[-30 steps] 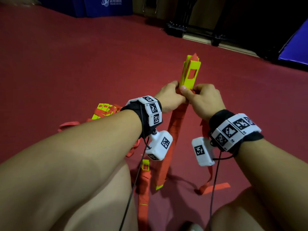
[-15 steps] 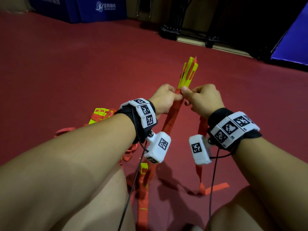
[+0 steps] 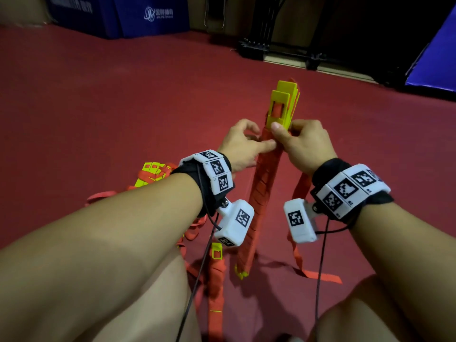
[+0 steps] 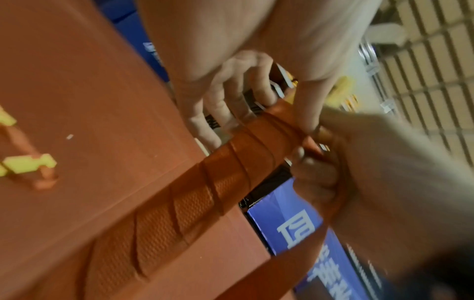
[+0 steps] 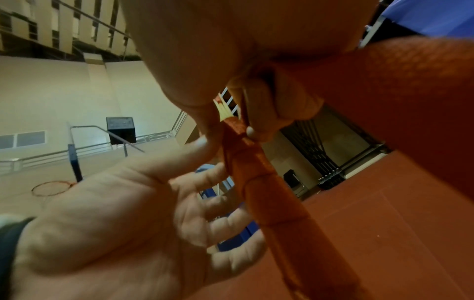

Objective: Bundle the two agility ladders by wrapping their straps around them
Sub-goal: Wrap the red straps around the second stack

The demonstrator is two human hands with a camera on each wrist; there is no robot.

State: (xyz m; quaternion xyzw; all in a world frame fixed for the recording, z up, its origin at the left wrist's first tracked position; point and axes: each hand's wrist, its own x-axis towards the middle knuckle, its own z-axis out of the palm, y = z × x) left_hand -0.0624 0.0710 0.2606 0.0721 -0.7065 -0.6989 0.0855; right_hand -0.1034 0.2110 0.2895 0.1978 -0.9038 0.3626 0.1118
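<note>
The right hand pinches the top of the wrapped ladder bundle, which stands tilted on the red floor. The left hand is loose, one finger touching the orange strap. A second ladder lies nearby.

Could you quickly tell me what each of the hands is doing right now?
Left hand: open, thumb touching the wrapped ladder bundle.
Right hand: gripping the bundle's top.

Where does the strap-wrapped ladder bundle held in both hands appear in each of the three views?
Head: wrapped bundle runs up the centre, yellow rungs on top.
Left wrist: it crosses diagonally from lower left to centre right.
Right wrist: it rises from lower right to centre.
Shared landmark: right hand's thumb at the wrap's upper end.
</note>
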